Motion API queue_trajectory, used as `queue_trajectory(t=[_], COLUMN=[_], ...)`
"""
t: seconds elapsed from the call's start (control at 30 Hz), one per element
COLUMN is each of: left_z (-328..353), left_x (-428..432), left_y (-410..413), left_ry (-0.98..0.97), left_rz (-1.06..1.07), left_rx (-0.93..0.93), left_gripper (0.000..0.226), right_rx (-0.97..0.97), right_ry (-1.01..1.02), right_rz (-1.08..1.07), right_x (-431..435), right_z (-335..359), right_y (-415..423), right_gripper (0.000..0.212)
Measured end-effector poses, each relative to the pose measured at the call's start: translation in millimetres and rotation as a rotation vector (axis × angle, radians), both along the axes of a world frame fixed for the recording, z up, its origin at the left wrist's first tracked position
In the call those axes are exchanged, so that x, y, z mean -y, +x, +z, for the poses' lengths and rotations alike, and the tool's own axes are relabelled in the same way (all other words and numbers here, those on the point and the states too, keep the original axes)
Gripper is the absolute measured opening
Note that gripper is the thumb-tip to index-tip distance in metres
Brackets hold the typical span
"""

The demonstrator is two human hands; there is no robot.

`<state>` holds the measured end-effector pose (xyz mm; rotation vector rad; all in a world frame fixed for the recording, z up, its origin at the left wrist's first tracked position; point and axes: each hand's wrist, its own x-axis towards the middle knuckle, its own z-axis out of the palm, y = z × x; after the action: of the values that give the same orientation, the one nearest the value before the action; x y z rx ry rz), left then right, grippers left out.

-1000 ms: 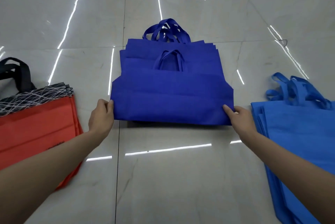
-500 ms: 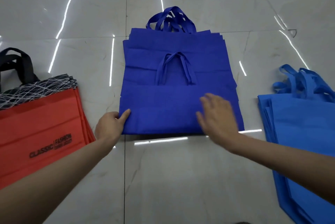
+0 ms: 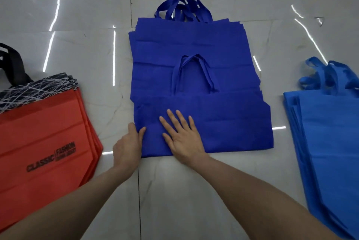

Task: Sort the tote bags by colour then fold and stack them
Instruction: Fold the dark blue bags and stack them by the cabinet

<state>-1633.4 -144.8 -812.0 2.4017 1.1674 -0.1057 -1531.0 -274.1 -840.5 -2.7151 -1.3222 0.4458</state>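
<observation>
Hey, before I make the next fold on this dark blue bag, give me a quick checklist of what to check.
1. Right hand flat on the folded dark blue bag: ok.
2. Left hand holds its left edge: ok.
3. Bag's handles lying flat: ok.
4. Edges square with dark blue pile beneath: not ok, fanned.
5. Red pile and light blue pile kept apart: ok.

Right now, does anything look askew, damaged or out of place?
Nothing damaged. The dark blue stack is fanned, its right edges stepped, not flush. The left hand pinches its near corner; the right hand presses flat on it.
</observation>
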Motion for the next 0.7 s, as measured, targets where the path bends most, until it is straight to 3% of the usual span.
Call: queue_trajectory(t=[0.17, 0.53, 0.7], left_z=[-0.6, -2.8, 3.1], left_x=[1.4, -10.5, -43.3], left_y=[-0.6, -0.8, -9.6], left_ry=[0.085, 0.125, 0.099], left_rz=[-0.033, -0.124, -0.198], left_rx=[-0.068, -0.072, 0.069], left_gripper=[0.029, 0.032, 0.031], right_rx=[0.043, 0.151, 0.213], right_ry=[0.043, -0.085, 0.161], right_rz=[-0.130, -0.400, -0.521], right_x=[40.1, 155.5, 131.2], right_z=[-1.8, 13.6, 31.2], right_y=[27.3, 93.9, 106.7], right_gripper=[0.055, 0.065, 0.067])
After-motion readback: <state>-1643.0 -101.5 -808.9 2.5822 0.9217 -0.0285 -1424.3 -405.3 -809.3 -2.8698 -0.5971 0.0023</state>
